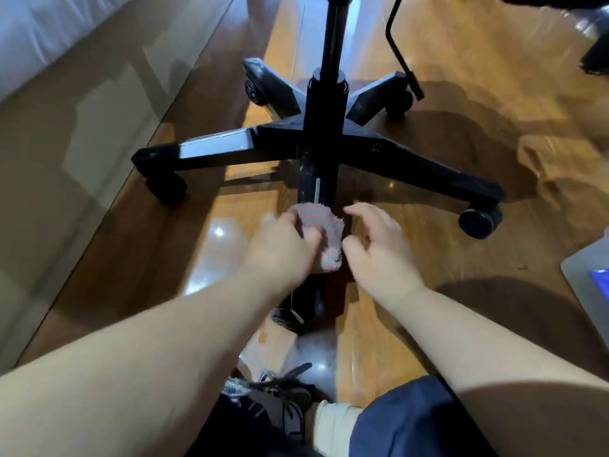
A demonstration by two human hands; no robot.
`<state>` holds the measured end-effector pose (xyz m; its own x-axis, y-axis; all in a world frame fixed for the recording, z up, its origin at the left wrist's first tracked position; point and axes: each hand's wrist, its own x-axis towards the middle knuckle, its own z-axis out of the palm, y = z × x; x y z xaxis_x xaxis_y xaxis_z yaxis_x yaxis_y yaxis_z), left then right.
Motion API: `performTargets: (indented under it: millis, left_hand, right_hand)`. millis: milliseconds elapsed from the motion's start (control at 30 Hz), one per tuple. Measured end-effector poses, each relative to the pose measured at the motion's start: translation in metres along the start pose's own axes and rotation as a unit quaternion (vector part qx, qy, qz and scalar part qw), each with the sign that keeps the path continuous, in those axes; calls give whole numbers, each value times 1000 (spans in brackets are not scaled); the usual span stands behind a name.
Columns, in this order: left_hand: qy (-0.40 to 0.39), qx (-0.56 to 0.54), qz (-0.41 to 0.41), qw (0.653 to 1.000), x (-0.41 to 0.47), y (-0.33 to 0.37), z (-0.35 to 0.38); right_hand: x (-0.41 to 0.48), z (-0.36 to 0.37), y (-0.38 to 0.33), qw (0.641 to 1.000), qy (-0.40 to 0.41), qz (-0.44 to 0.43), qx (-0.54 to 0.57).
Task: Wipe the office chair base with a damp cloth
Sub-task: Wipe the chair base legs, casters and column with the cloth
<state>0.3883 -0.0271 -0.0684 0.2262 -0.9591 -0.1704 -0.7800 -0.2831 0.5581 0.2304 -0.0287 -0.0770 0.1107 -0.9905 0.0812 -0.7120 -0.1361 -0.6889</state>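
Observation:
A black five-legged office chair base (389,153) stands on the wooden floor, with its central column (324,103) rising out of the top of view. One leg (316,189) points straight at me. A pink and grey cloth (321,230) lies on that near leg. My left hand (280,245) grips the cloth from the left. To the right of the cloth hovers my right hand (379,245), fingers curled and apart, close to the cloth and holding nothing. The near leg's castor (290,316) shows below my hands.
Castors sit at the leg ends at left (166,188), right (479,222) and back (253,90). A pale wall or bed side (49,133) runs along the left. A grey laptop-like object (590,291) lies at the right edge. My shoe (280,404) and knee are at the bottom.

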Motion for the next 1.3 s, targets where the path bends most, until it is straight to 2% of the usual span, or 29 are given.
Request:
performTargets:
  millis: [67,133,200,300,367,433,533,700,833,933,1000,1133,1200,1300]
  left_hand:
    - [-28,81,16,996,-16,8,17]
    - [-56,78,10,995,-19,10,27]
    - [-62,27,22,997,-8,7,26]
    - [-63,-96,55,992,33,12,22]
    - [-40,-189,8,981,61,19,15]
    - [-16,-237,-17,971,80,23,13]
    - [-5,-243,25,970,82,17,19]
    - [14,-248,118,961,50,-2,26]
    - [57,-151,96,982,88,15,26]
    - [65,-74,131,986,123,35,19]
    - [47,-97,150,983,135,43,15]
    - [14,-151,132,979,112,33,13]
    - [0,-106,182,978,89,16,12]
    - [19,8,274,961,88,2,2]
  right_hand:
    - [9,-3,0,989,39,136,43]
    - [13,5,-3,970,6,208,124]
    - [15,21,-5,948,-36,248,196]
    - [24,38,-6,885,-59,355,296]
    - [29,45,-4,857,-65,381,342]
    - [32,47,-4,844,-76,378,372]
    - [44,42,-1,834,-94,345,420]
    - [56,34,-2,793,-117,302,517]
    - [53,43,7,781,-121,286,541]
    - [51,44,10,786,-128,283,535]
    - [51,42,10,795,-133,271,526]
    - [52,42,12,776,-120,280,551]
    - [52,41,12,775,-137,268,556]
    - [52,42,12,777,-148,250,558]
